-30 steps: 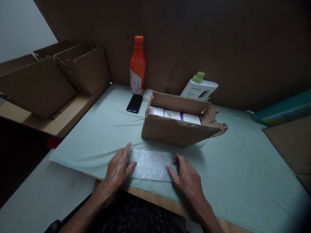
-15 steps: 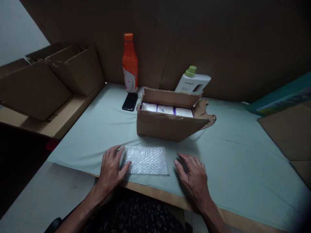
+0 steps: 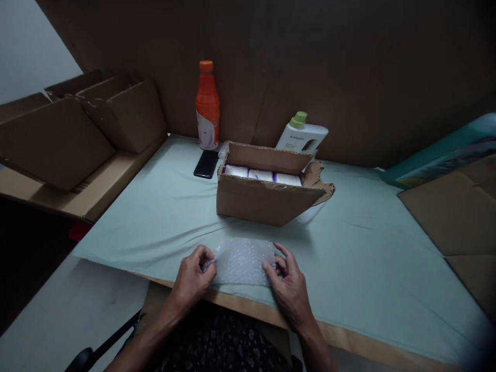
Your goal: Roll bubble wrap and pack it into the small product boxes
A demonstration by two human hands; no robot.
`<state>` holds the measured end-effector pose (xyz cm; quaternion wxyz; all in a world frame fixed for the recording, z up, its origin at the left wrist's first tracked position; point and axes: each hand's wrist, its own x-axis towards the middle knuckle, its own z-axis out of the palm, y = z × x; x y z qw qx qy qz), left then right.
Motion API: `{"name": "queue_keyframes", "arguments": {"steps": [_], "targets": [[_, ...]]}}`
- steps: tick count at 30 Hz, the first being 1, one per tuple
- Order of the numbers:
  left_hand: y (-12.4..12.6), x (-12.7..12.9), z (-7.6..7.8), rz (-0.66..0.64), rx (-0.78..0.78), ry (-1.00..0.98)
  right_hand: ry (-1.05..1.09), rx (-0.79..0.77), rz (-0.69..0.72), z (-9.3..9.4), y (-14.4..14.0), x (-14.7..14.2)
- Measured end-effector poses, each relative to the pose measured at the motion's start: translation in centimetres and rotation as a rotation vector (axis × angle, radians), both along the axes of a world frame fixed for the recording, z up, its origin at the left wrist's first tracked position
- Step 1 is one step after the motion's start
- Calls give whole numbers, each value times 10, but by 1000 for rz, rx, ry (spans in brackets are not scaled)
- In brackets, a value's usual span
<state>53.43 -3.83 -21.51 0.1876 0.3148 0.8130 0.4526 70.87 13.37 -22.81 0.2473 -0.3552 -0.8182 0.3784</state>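
Observation:
A clear sheet of bubble wrap (image 3: 244,262) lies near the table's front edge, slightly raised at its left end. My left hand (image 3: 196,274) pinches that left end between thumb and curled fingers. At the opposite side, my right hand (image 3: 289,279) holds the right edge, its thumb on top and its index finger at the far corner. Just beyond the wrap stands an open cardboard box (image 3: 267,204). Three white packs with purple edges (image 3: 260,175) show inside it; their lower parts are hidden.
Behind the box are an orange bottle (image 3: 207,103), a black phone (image 3: 206,164) and a white jug with a green cap (image 3: 300,135). Cardboard boxes (image 3: 132,113) stand at the left. A cardboard piece (image 3: 445,206) and a teal package (image 3: 437,155) are at the right.
My left hand has gone from resting open on the wrap to pinching its left end. My right hand has moved left onto the right edge. The wrap has shifted slightly right.

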Motion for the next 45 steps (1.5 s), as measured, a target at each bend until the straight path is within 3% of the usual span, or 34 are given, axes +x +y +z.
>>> {"name": "queue_keyframes", "arguments": {"steps": [3, 6, 10, 13, 16, 19, 22, 28, 33, 35, 40, 42, 45], "targets": [[-4, 5, 6, 31, 70, -57, -12, 66, 59, 15, 1, 5], [-6, 1, 23, 11, 279, 216, 81, 244, 196, 55, 13, 7], [24, -34, 79, 14, 603, 692, 359, 580, 309, 129, 54, -8], [74, -71, 132, -122, 491, 846, 465, 665, 213, 174, 97, -37], [124, -98, 170, -262, 124, 799, 157, 576, 225, 199, 139, -69], [159, -112, 189, -443, -299, 761, -301, 544, 315, 205, 167, -96], [183, -118, 192, -552, -503, 751, -547, 627, 349, 201, 175, -117], [210, -132, 190, -694, -563, 674, -674, 622, 395, 209, 173, -136], [206, -146, 204, -628, -516, 646, -558, 519, 455, 230, 188, -131], [203, -142, 201, -641, -516, 679, -600, 550, 451, 223, 188, -129], [201, -124, 183, -758, -624, 689, -806, 685, 505, 186, 174, -129], [198, -125, 188, -800, -676, 650, -838, 711, 504, 184, 170, -127], [185, -133, 205, -793, -691, 656, -885, 743, 487, 197, 167, -121]]}}
